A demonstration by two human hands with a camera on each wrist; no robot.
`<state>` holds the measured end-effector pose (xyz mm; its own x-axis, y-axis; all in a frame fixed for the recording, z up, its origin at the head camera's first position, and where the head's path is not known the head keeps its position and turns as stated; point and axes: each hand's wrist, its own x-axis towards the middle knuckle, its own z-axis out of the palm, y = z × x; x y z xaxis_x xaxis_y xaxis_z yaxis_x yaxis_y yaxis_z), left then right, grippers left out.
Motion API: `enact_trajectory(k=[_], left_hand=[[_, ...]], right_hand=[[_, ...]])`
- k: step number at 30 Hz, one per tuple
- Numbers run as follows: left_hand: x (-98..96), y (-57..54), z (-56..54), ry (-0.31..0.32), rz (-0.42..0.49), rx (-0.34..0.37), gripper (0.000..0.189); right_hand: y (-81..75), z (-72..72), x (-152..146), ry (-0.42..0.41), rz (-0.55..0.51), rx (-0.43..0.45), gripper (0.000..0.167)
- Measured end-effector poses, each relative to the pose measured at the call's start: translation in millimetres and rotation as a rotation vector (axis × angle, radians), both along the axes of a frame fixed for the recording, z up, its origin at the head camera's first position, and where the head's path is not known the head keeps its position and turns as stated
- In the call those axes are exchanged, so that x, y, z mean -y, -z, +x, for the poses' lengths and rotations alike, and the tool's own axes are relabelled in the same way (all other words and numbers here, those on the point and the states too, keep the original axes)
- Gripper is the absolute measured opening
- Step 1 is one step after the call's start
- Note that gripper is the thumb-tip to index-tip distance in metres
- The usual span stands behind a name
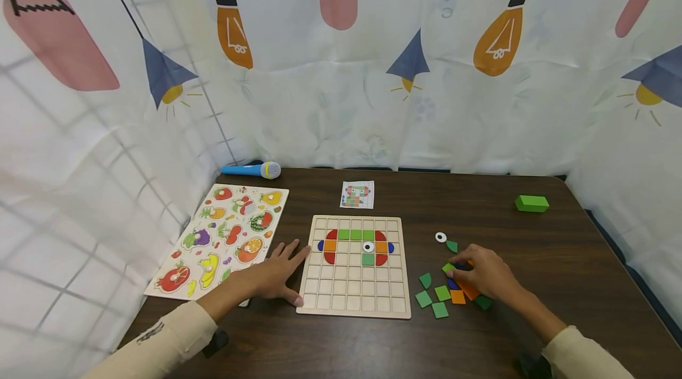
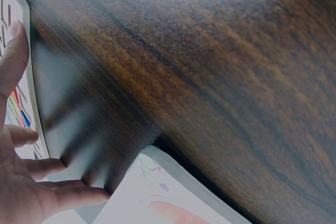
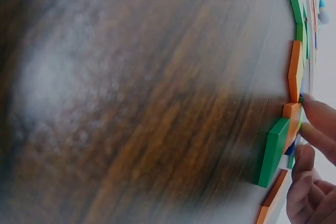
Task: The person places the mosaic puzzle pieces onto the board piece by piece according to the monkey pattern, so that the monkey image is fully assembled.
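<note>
My left hand (image 1: 277,272) rests with spread fingers beside the wooden grid board (image 1: 314,302), its thumb on the board's lower left corner. On the board, red rounded pieces (image 1: 330,258), green squares (image 1: 356,235), orange squares, blue half-rounds and a white eye disc (image 1: 368,247) form part of a figure. To the board's right my right hand (image 1: 482,272) reaches down into loose pieces, thumb and index fingertips at either side of a light green tile (image 1: 448,267). Under and beside this hand lie orange tiles (image 1: 457,297), a blue piece and a dark green piece (image 3: 272,153).
A small pattern card (image 1: 357,195) lies behind the board. Left of it is a fruit puzzle board (image 1: 213,249), with a blue toy microphone (image 1: 242,170) behind. A green block (image 1: 531,204) sits far right. Another eye disc (image 1: 440,237) and several green pieces (image 1: 424,299) lie beside the board.
</note>
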<state>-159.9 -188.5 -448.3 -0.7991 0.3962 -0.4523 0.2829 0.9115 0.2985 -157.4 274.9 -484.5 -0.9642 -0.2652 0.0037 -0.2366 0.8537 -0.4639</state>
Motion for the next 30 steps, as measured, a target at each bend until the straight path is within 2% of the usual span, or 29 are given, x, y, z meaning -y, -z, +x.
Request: enact_trajectory(k=[6, 12, 20, 24, 30], left_hand=[[0.8, 1.0, -0.9, 0.001, 0.005, 0.0, 0.11], [1.1, 2.5, -1.5, -0.004, -0.002, 0.004, 0.112], [0.6, 1.8, -1.3, -0.007, -0.003, -0.001, 0.112], [0.0, 1.4, -0.6, -0.016, 0.014, -0.002, 0.111], [-0.3, 1.7, 0.4, -0.03, 0.034, 0.0, 0.112]], right_hand=[[-2.1, 0.1, 3.1, 0.001, -0.002, 0.029, 0.029], [-1.4, -2.3, 4.4, -0.064, -0.021, 0.017, 0.023], [-5.1, -4.9, 13.8, -0.126, -0.036, 0.057, 0.022], [-7.2, -7.4, 23.4, -0.199, -0.101, 0.026, 0.02], [-10.9, -13.0, 48.3, -0.273, -0.199, 0.037, 0.019]])
